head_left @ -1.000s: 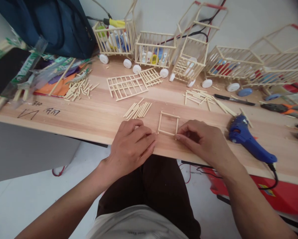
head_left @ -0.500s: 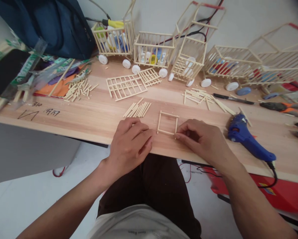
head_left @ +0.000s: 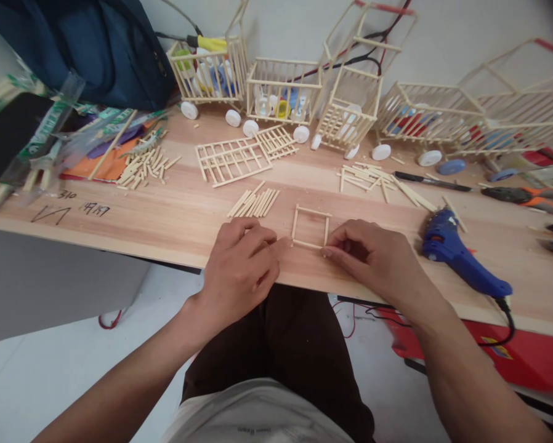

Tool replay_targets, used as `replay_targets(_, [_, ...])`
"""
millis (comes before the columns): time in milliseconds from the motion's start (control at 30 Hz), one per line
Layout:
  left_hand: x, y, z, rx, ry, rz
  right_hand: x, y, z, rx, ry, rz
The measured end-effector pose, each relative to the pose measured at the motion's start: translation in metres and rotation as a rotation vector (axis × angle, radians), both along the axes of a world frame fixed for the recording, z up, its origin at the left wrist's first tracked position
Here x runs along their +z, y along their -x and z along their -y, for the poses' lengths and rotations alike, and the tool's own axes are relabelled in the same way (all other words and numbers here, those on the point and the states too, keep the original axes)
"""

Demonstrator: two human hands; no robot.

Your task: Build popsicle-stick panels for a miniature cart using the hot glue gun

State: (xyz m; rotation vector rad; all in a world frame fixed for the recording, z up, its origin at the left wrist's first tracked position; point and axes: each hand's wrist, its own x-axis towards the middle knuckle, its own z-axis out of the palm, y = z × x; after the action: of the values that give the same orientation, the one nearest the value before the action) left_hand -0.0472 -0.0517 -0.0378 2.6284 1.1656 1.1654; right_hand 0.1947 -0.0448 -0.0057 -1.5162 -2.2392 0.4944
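A small square stick frame (head_left: 310,245) lies flat on the table near its front edge. Its lower right corner is pinched between the thumb and fingers of my right hand (head_left: 373,261). My left hand (head_left: 242,271) rests at the table edge, its index finger stretched out to the frame's lower left corner and the other fingers loosely bent, with nothing visible in them. Just beyond that hand is a row of short cut sticks (head_left: 257,203). A blue glue gun (head_left: 461,252) lies to the right of my right hand.
Two stick grids (head_left: 234,161) lie farther back. Loose sticks (head_left: 366,177) and a pile of short pieces (head_left: 142,169) flank them. Several miniature stick carts (head_left: 283,74) stand along the wall. Pliers (head_left: 512,195) and a black pen (head_left: 433,183) lie right; a blue bag (head_left: 105,55) stands back left.
My left index finger has stretched out to the right, reaching the frame's lower left corner. My right hand keeps its pinch at the lower right corner.
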Motion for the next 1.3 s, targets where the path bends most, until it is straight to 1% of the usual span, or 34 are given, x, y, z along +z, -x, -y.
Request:
replay_targets(233, [0.001,-0.002,0.0,0.027,0.01,-0.087,0.0,0.001,-0.001,-0.005,0.014,-0.004])
replay_targets(700, [0.002,-0.004,-0.001,0.018,0.012,-0.094,0.001,0.003,0.002,-0.038,0.04,-0.024])
replay_targets(933, [0.002,-0.002,0.0,0.016,0.006,-0.104,0.004,0.003,0.005,-0.038,0.016,-0.033])
replay_targets(1067, [0.002,-0.003,-0.001,0.027,-0.008,-0.125,0.001,0.002,0.008,-0.067,0.012,-0.072])
replay_targets(1167, [0.001,-0.003,-0.001,0.033,-0.009,-0.137,-0.003,0.0,0.011,-0.061,-0.031,-0.116])
replay_targets(1300, [0.001,-0.003,0.0,0.043,-0.025,-0.141,-0.006,-0.002,0.015,-0.007,-0.145,-0.142])
